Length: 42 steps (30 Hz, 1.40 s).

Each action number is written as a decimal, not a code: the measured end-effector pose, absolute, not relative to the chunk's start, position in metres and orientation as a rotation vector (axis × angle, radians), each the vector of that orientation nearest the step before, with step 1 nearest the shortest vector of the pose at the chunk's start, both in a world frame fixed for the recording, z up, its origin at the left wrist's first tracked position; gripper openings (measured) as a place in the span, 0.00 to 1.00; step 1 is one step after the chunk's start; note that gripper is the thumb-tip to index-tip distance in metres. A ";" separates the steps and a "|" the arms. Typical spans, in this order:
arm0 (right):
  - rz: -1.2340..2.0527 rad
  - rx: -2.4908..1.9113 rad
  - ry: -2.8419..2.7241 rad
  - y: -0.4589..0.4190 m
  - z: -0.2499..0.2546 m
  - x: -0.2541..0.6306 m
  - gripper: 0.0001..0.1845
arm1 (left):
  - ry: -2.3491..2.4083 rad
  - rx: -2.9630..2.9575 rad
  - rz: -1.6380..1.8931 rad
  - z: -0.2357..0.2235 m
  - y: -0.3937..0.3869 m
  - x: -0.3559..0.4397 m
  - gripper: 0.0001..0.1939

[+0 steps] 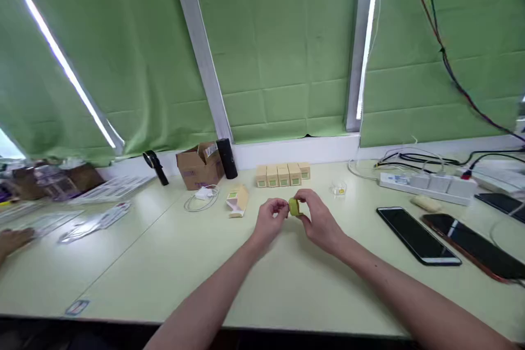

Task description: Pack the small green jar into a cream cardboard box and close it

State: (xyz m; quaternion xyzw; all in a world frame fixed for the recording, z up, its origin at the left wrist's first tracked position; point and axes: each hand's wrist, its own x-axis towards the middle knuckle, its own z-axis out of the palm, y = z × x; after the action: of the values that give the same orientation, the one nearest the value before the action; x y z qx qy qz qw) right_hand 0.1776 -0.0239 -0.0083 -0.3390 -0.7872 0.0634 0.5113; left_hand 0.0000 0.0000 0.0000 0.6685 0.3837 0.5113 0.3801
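Observation:
Between my two hands, above the middle of the table, is a small yellow-green round object; its exact kind does not show. My right hand grips it with thumb and fingers curved round its edge. On its left side my left hand is closed in a pinch, the fingertips at the object; what they pinch is too small to make out. An opened small carton lies left of my left hand. Behind my hands stand several small kraft boxes in a row. A small clear plastic piece lies to the right.
At right lie a phone, a second phone and a power strip with cables. At back left are a cardboard box, a black cylinder and a white cable. Another person's hand rests far left.

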 end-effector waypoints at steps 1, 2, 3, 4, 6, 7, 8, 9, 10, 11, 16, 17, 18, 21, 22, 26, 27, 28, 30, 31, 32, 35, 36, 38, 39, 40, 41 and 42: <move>0.155 -0.814 -1.895 -0.023 -0.009 0.178 0.27 | 0.973 1.703 1.300 0.000 0.000 0.000 0.12; 0.157 -0.813 -1.895 -0.023 -0.009 0.178 0.27 | 0.964 1.699 1.294 0.000 0.000 0.000 0.12; 0.158 -0.812 -1.895 -0.023 -0.010 0.178 0.27 | 0.954 1.695 1.288 0.001 0.000 0.000 0.13; 0.158 -0.811 -1.896 -0.022 -0.010 0.178 0.27 | 0.942 1.691 1.282 0.001 0.000 -0.001 0.13; 0.153 -0.810 -1.897 -0.023 -0.009 0.178 0.27 | 0.911 1.685 1.270 0.001 -0.001 -0.001 0.14; 0.151 -0.809 -1.899 -0.023 -0.008 0.178 0.27 | 0.895 1.682 1.264 0.002 -0.001 -0.001 0.14; 0.148 -0.809 -1.900 -0.024 -0.008 0.178 0.27 | 0.882 1.678 1.259 0.002 -0.001 -0.001 0.15; 0.148 -0.810 -1.901 -0.025 -0.006 0.178 0.27 | 0.872 1.672 1.254 0.002 -0.001 -0.001 0.15; 0.148 -0.813 -1.901 -0.025 -0.005 0.178 0.26 | 0.865 1.667 1.249 0.002 -0.001 -0.001 0.16; 0.147 -0.816 -1.899 -0.026 -0.004 0.177 0.26 | 0.861 1.663 1.245 0.003 -0.002 -0.001 0.16; 0.147 -0.819 -1.894 -0.027 -0.001 0.177 0.25 | 0.856 1.651 1.238 0.003 -0.001 0.000 0.16; 0.150 -0.821 -1.895 -0.027 0.000 0.177 0.25 | 0.858 1.651 1.239 0.003 -0.001 0.000 0.16; 0.154 -0.823 -1.897 -0.027 0.000 0.177 0.25 | 0.861 1.653 1.240 0.003 -0.001 0.000 0.16; 0.168 -0.823 -1.899 -0.027 -0.001 0.177 0.24 | 0.871 1.662 1.240 0.003 -0.001 0.000 0.15; 0.172 -0.823 -1.897 -0.027 -0.001 0.177 0.24 | 0.874 1.662 1.240 0.003 -0.001 0.000 0.14; 0.185 -0.832 -1.893 -0.028 -0.001 0.177 0.23 | 0.878 1.660 1.240 0.003 -0.001 0.000 0.14; 0.187 -0.835 -1.892 -0.028 -0.001 0.177 0.23 | 0.879 1.660 1.243 0.003 -0.001 0.001 0.14; 0.190 -0.839 -1.893 -0.028 -0.001 0.177 0.23 | 0.881 1.660 1.244 0.003 -0.001 0.001 0.14; 0.195 -0.841 -1.892 -0.028 0.000 0.177 0.22 | 0.890 1.659 1.247 0.003 -0.001 0.001 0.14; 0.195 -0.839 -1.892 -0.028 0.000 0.177 0.22 | 0.891 1.661 1.247 0.003 -0.001 0.001 0.14; 0.196 -0.835 -1.892 -0.027 0.000 0.177 0.22 | 0.890 1.661 1.247 0.003 -0.001 0.001 0.13; 0.195 -0.829 -1.893 -0.027 0.000 0.177 0.22 | 0.888 1.659 1.246 0.005 -0.002 0.001 0.12; 0.196 -0.831 -1.893 -0.027 0.000 0.177 0.22 | 0.890 1.658 1.247 0.005 -0.003 0.001 0.12; 0.194 -0.836 -1.891 -0.026 -0.001 0.177 0.22 | 0.899 1.654 1.251 0.006 -0.003 0.001 0.12; 0.193 -0.837 -1.891 -0.026 -0.001 0.177 0.22 | 0.903 1.653 1.252 0.006 -0.003 0.002 0.12; 0.192 -0.839 -1.891 -0.026 -0.001 0.177 0.22 | 0.907 1.652 1.252 0.005 -0.002 0.002 0.12; 0.192 -0.840 -1.891 -0.026 -0.001 0.177 0.22 | 0.909 1.651 1.251 0.005 -0.002 0.002 0.12; 0.193 -0.842 -1.891 -0.026 -0.001 0.178 0.22 | 0.909 1.651 1.250 0.004 -0.001 0.002 0.12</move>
State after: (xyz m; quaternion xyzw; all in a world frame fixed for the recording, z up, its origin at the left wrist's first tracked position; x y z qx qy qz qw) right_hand 0.1776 -0.0258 -0.0011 -0.3490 -0.7843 0.0798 0.5066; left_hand 0.0015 -0.0013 0.0043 0.6605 0.3638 0.4999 0.4260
